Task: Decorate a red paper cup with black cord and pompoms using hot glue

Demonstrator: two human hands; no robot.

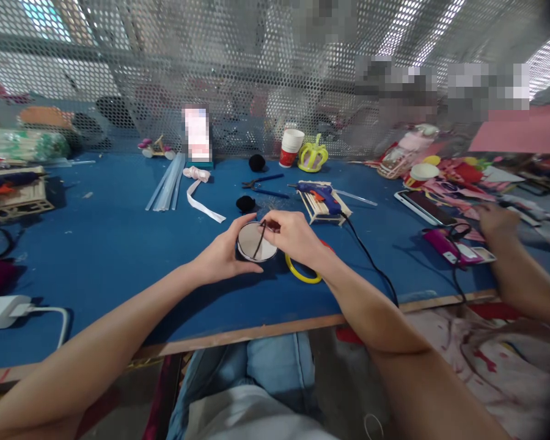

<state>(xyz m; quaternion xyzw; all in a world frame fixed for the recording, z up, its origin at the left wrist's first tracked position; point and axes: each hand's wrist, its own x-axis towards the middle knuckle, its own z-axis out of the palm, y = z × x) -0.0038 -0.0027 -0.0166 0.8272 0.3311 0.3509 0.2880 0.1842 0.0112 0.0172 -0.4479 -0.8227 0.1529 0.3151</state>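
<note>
My left hand [222, 255] is wrapped round a small round cup [255, 244] with a white inside, holding it just above the blue table [119, 244]. My right hand [293, 235] pinches a thin dark strand [259, 239] that lies across the cup's mouth. A yellow ring [301, 275] lies on the table under my right wrist. A black pompom [245, 203] sits just beyond the cup.
A blue glue gun [323, 194] rests on a stick rack, its black cord trailing to the table edge. Pliers [261, 183], clear glue sticks [167, 186], white ribbon [199, 195], a red cup [291, 148], a yellow crown [312, 157]. Another person's hand [497, 221] reaches over phones at right.
</note>
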